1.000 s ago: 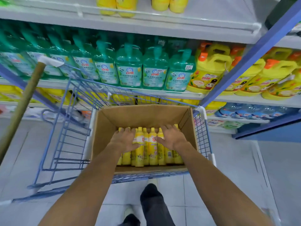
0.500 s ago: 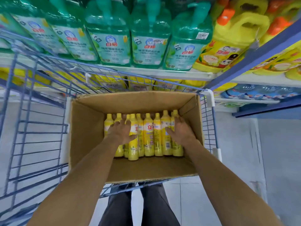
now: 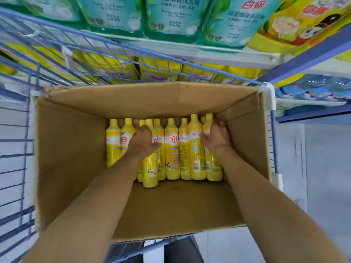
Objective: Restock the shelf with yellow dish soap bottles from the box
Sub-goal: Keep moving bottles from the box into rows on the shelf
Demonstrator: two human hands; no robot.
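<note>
An open cardboard box (image 3: 72, 149) sits in a blue wire cart. Several yellow dish soap bottles (image 3: 171, 149) lie side by side along its far end, caps pointing away from me. My left hand (image 3: 142, 142) lies on the bottles left of the middle, its fingers curled round the necks of one or two. My right hand (image 3: 216, 136) is at the right end of the row, fingers wrapped over the outermost bottle next to the box wall. The fingertips of both hands are hidden between the bottles.
The blue wire cart (image 3: 22, 130) surrounds the box. Behind it a shelf (image 3: 218, 52) carries green refill bottles (image 3: 171, 18) and a yellow jug (image 3: 296, 25). Yellow pouches (image 3: 157, 71) fill the shelf below. A blue shelf post (image 3: 307, 57) runs up at the right.
The view has dropped closer over the box. Both hands have slid toward the bottle necks and curled tighter round them; the right hand moved to the outermost bottle.
</note>
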